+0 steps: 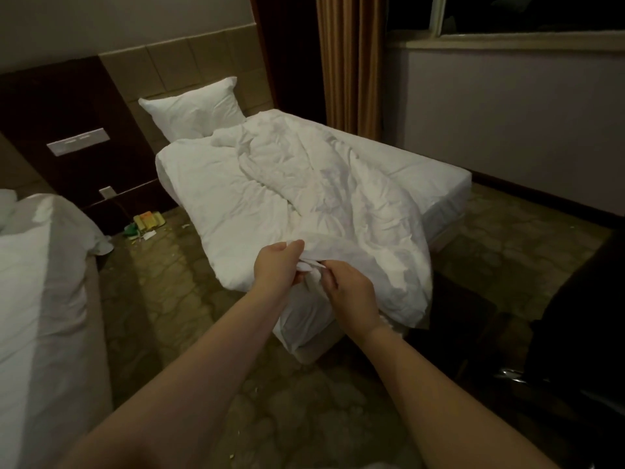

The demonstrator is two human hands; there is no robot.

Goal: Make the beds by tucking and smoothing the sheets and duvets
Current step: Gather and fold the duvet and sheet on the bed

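A single bed [436, 177] with a white fitted sheet stands in the middle of the room. A crumpled white duvet [324, 194] lies bunched along it, from the pillow [194, 108] down over the foot corner. At that near corner my left hand [275, 265] grips a gathered fold of the duvet's edge. Just to its right, my right hand [348, 292] pinches the same bunched corner. Both hands are close together above the mattress's foot corner.
A second bed [40, 299] with white bedding fills the left edge. Litter and a yellow packet [147, 222] lie on the patterned floor between the beds. A dark chair [575, 333] stands at right. A curtain [348, 62] and a window wall stand behind the bed.
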